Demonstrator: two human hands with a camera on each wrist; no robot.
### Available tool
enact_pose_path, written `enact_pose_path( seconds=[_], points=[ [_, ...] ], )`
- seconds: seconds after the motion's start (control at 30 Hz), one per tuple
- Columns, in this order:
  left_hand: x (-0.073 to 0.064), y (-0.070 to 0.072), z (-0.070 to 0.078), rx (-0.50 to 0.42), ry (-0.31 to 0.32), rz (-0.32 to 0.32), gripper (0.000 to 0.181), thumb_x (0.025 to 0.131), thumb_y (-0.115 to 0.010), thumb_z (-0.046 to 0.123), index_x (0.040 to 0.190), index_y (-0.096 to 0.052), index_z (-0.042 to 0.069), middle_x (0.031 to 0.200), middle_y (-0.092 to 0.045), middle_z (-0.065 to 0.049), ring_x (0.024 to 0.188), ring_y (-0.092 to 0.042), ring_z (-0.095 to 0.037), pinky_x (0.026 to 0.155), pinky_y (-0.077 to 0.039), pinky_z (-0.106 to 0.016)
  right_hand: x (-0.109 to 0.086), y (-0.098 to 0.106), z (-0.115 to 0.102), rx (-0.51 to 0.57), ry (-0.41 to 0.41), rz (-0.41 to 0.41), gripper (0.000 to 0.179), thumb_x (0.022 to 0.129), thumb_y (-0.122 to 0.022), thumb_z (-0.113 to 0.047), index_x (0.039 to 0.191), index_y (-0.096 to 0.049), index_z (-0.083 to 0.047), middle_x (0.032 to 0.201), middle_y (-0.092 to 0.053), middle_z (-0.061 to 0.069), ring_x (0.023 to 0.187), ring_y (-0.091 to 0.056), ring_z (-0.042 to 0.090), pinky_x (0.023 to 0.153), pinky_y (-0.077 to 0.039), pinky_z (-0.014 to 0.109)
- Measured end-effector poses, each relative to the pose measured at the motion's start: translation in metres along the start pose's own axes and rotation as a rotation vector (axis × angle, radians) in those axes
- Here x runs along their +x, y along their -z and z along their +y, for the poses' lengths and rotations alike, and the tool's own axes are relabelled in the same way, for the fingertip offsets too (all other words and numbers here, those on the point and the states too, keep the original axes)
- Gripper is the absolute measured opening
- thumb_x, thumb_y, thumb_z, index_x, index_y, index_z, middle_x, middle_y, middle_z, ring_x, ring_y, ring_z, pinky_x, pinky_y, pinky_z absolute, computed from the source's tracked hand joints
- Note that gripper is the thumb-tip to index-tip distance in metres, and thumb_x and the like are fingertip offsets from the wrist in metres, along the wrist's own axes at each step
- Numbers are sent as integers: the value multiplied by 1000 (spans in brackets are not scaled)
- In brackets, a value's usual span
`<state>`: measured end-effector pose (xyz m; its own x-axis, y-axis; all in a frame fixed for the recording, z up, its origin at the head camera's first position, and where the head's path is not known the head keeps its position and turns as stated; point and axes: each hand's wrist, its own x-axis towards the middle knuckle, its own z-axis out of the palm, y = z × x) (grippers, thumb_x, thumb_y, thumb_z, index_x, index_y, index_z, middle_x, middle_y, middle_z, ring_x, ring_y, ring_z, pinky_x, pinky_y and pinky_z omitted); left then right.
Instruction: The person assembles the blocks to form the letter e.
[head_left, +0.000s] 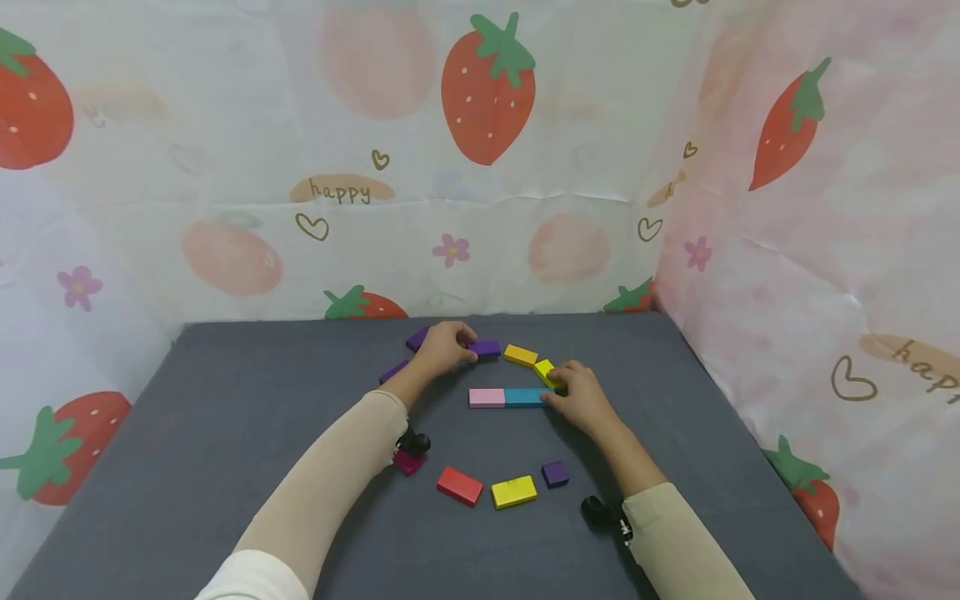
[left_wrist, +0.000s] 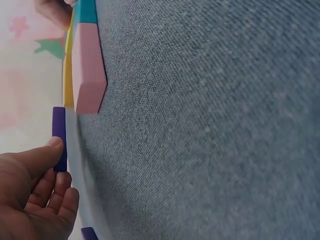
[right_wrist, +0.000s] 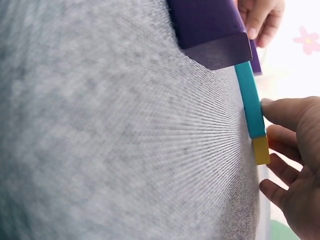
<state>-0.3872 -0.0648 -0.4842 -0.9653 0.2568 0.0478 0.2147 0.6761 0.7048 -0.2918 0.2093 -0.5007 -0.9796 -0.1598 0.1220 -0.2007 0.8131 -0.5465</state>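
Observation:
Near the back of the table, my left hand [head_left: 444,350] pinches a purple block [head_left: 483,349] between thumb and fingers; in the left wrist view the thumb lies over the block's face [left_wrist: 59,120]. My right hand [head_left: 583,402] is at the right end of a blue block [head_left: 523,397], its thumb tip against that block and its other fingers loosely spread beside a yellow block [head_left: 545,370]. A pink block [head_left: 487,398] lies end to end with the blue one. Just right of the purple block is an orange-yellow block [head_left: 521,355].
Two more purple blocks, one at the back [head_left: 417,338], lie partly behind the left arm. Toward the front are a magenta block [head_left: 409,462], a red block [head_left: 459,486], another yellow block [head_left: 513,492] and a small purple block [head_left: 555,473]. Strawberry-print cloth [head_left: 450,208] hangs behind the grey table [head_left: 247,400].

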Motion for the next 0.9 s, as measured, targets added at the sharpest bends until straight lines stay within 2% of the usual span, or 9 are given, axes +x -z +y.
enact_pose_path(
  seconds=[0.37, 0.9],
  points=[
    [-2, -9, -1, 44, 13, -10, 34, 89, -82, 17, 120, -71, 8, 115, -71, -9, 107, -64, -24, 96, -53, -40, -3, -2, 0, 9, -5, -4, 40, 93, -77, -22, 126, -69, 0, 129, -61, 13, 122, -53, 35, 105, -46, 51],
    [3, -11, 4, 47, 26, -18, 32, 88, -82, 15, 117, -72, 8, 115, -71, -9, 104, -64, -24, 95, -53, -39, -2, 0, 0, 14, -10, -10, 40, 94, -76, -23, 128, -69, -3, 132, -60, 13, 125, -51, 35, 106, -45, 51]
  ],
)
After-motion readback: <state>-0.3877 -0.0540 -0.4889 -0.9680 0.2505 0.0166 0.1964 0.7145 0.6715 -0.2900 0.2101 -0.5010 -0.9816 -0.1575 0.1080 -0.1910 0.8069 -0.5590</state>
